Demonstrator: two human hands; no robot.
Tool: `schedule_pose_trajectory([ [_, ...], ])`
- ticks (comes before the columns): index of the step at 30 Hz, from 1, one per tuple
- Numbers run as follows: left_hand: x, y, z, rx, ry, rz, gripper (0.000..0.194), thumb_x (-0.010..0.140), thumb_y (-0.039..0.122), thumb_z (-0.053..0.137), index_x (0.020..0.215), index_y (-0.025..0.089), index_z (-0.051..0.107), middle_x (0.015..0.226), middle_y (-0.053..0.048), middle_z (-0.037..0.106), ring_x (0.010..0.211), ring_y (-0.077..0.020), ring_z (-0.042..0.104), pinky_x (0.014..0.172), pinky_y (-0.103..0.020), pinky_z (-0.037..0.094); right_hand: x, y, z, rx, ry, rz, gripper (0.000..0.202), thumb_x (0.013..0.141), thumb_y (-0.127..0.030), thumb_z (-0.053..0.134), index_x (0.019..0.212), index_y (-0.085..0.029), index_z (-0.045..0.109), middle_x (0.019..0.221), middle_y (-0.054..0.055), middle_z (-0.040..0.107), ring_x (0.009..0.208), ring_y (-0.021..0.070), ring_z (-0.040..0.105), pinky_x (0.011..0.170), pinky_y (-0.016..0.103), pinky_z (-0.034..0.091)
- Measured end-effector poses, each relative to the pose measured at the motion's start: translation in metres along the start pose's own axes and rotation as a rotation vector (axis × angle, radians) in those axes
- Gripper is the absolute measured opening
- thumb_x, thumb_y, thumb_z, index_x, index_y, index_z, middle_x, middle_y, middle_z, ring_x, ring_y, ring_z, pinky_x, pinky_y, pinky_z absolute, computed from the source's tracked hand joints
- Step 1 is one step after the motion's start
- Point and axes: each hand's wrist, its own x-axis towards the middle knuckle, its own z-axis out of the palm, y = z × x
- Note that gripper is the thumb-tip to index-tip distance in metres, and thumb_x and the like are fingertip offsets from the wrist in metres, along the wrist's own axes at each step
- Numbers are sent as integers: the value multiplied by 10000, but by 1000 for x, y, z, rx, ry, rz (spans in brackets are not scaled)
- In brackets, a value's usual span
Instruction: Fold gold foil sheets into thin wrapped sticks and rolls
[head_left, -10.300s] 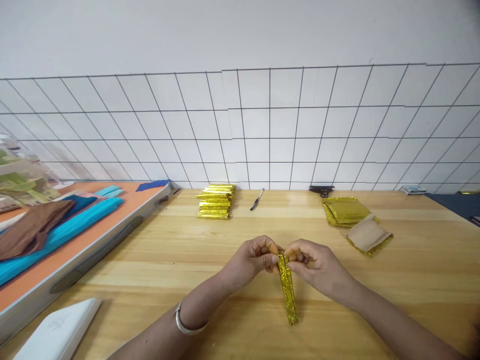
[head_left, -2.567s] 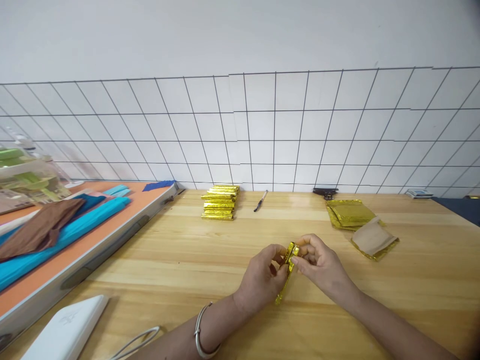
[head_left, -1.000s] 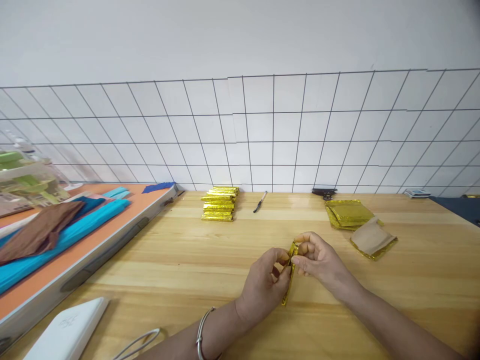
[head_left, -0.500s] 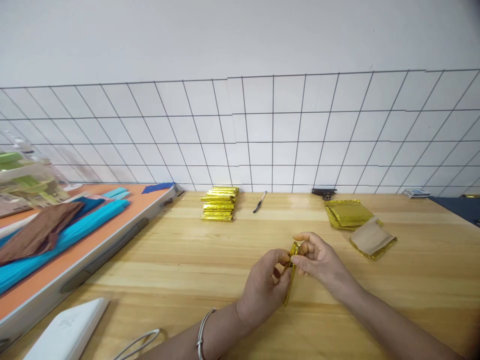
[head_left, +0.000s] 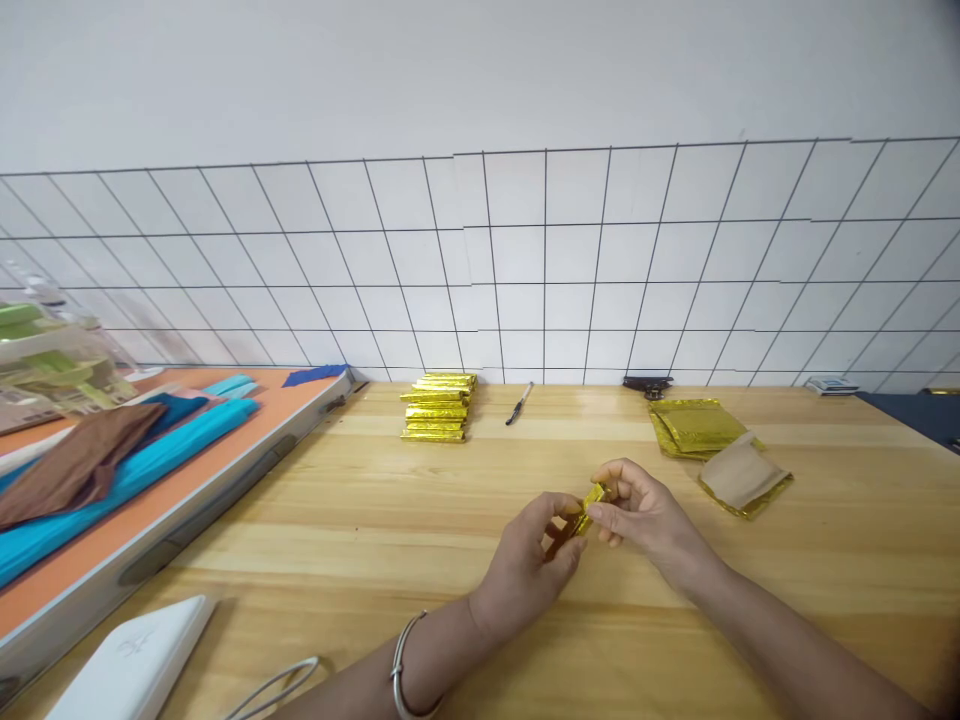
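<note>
A narrow strip of folded gold foil [head_left: 592, 497] is held between both hands above the wooden table [head_left: 360, 560]. My left hand [head_left: 529, 565] grips its lower left part between thumb and fingers. The thumb and fingers of my right hand [head_left: 646, 515] pinch the upper right end. Part of the strip is hidden behind my fingers. Beyond my hands, a row of folded gold strips [head_left: 436, 410] lies at the back. Flat gold sheets [head_left: 694, 428] and a tan-faced sheet with gold edges [head_left: 742, 472] lie to the right.
A pen [head_left: 520, 404] and a black clip [head_left: 647, 384] lie near the wall. On the left, an orange board [head_left: 187, 460] bears blue and brown crepe paper. A white box-like device [head_left: 131, 660] and a cable [head_left: 281, 685] sit at the front left.
The gold strip has turned from nearly upright in the picture to a more slanted position. My right hand has shifted slightly, and the strip's lower end no longer shows below my left hand.
</note>
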Motion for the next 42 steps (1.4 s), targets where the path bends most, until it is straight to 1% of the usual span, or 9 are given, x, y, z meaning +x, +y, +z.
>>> schedule_pose_trajectory([
  [8, 8, -17, -9, -65, -33, -90, 112, 821, 188, 504, 931, 164, 499, 869, -29, 591, 753, -114, 563, 680, -222, 463, 5, 5, -6, -127, -22, -73, 294, 704, -393, 660, 820, -205, 466, 682, -53, 485, 548, 79, 476, 500, 204, 383],
  [14, 13, -22, -20, 296, -73, 47, 109, 825, 182, 493, 921, 180, 544, 841, -31, 591, 760, -136, 554, 700, -255, 451, 6, 3, -15, -569, -99, -187, 80, 758, -248, 584, 826, -208, 570, 725, -27, 532, 622, 107, 480, 546, 217, 372],
  [17, 12, -23, -21, 417, -85, 115, 109, 835, 188, 485, 926, 188, 546, 819, -32, 598, 749, -149, 553, 689, -269, 447, 4, -1, -16, -743, -142, -267, 144, 775, -234, 562, 901, -233, 631, 823, 3, 593, 724, 137, 533, 635, 242, 403],
  [21, 14, -25, -22, 462, 37, 224, 205, 806, 185, 538, 1009, 210, 528, 944, -54, 607, 898, -193, 551, 812, -345, 431, 5, 2, -19, -781, -113, -289, 202, 805, -259, 532, 973, -248, 643, 839, 13, 623, 744, 152, 554, 652, 252, 412],
  [23, 15, -27, -23, 394, 199, 228, 393, 774, 204, 592, 1144, 222, 461, 1134, -85, 541, 1077, -226, 482, 915, -395, 383, 8, 8, -22, -732, -50, -261, 209, 816, -294, 522, 979, -238, 640, 816, 12, 625, 702, 151, 548, 624, 254, 410],
  [26, 17, -30, -23, 159, 382, 41, 625, 739, 279, 651, 1273, 225, 331, 1297, -117, 397, 1180, -243, 394, 926, -401, 380, 13, 18, -25, -545, 72, -188, 268, 816, -368, 531, 1014, -208, 616, 776, 13, 621, 676, 153, 547, 611, 257, 417],
  [30, 17, -29, -15, -268, 249, -250, 535, 766, 345, 629, 1223, 201, 391, 1255, -121, 433, 1059, -214, 472, 841, -347, 425, 14, 26, -20, -271, 104, -135, 349, 810, -426, 534, 1040, -169, 584, 842, 28, 616, 697, 148, 552, 629, 254, 432],
  [34, 15, -18, -4, -537, 54, -222, 397, 782, 346, 616, 1119, 171, 501, 1133, -96, 535, 926, -174, 522, 826, -310, 412, 11, 35, -6, -234, 14, -114, 341, 813, -426, 525, 1018, -161, 586, 803, 17, 602, 693, 141, 540, 625, 244, 425],
  [42, 9, -19, 4, -597, 129, -295, 418, 712, 391, 681, 1032, 157, 548, 920, -51, 598, 833, -156, 545, 754, -280, 425, -2, 35, 11, -778, -58, -233, 180, 835, -318, 475, 770, -197, 590, 709, 1, 577, 671, 143, 517, 590, 234, 385],
])
